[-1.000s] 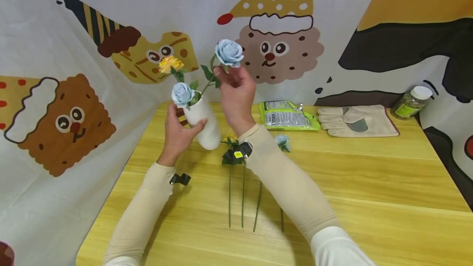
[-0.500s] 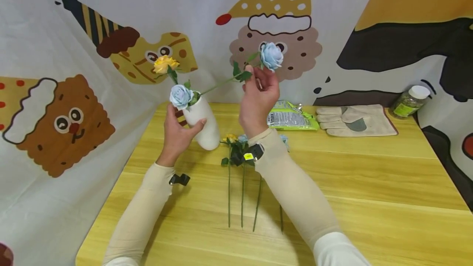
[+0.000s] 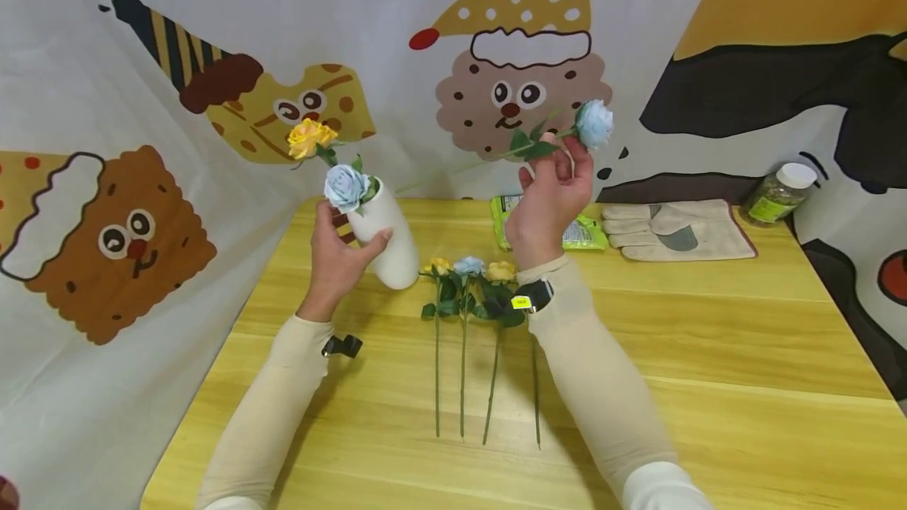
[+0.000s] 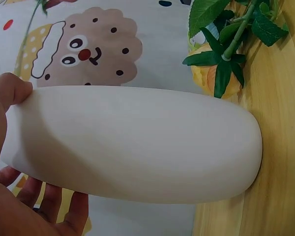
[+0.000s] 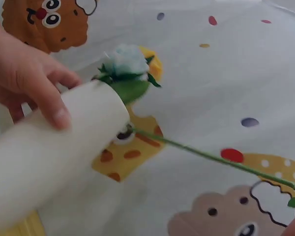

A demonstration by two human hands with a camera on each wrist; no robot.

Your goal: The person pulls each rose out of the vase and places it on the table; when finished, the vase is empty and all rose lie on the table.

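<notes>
Nearest, on the wood-grain table point(image 3: 708, 352), four loose roses side by side: a left-hand yellow rose point(image 3: 439, 266), a loose blue rose point(image 3: 468, 265), a second yellow rose point(image 3: 501, 271), and a fourth stem point(image 3: 536, 400), bloom hidden behind the right wrist; beyond, one left hand point(image 3: 338, 258), grip wrapped about the upper part of a white vase point(image 3: 393, 238), thumb in front, fingers behind; vase tilted, its foot at the table; in its mouth, one upright yellow rose point(image 3: 310, 138) and one pale-blue rose point(image 3: 346, 186); to the right, one right hand point(image 3: 549, 195), raised, grip pinched on the stem below the bloom of a held blue rose point(image 3: 594, 123), stem end near the vase mouth, apparently outside it; progress, as judged: two roses in the vase, one in hand, four left on the table; farther back, one green packet point(image 3: 588, 234), partly hidden; an off-white work glove point(image 3: 708, 230); one white-capped jar point(image 3: 777, 199); hindmost, a cartoon-printed cloth backdrop point(image 3: 340, 6).
</notes>
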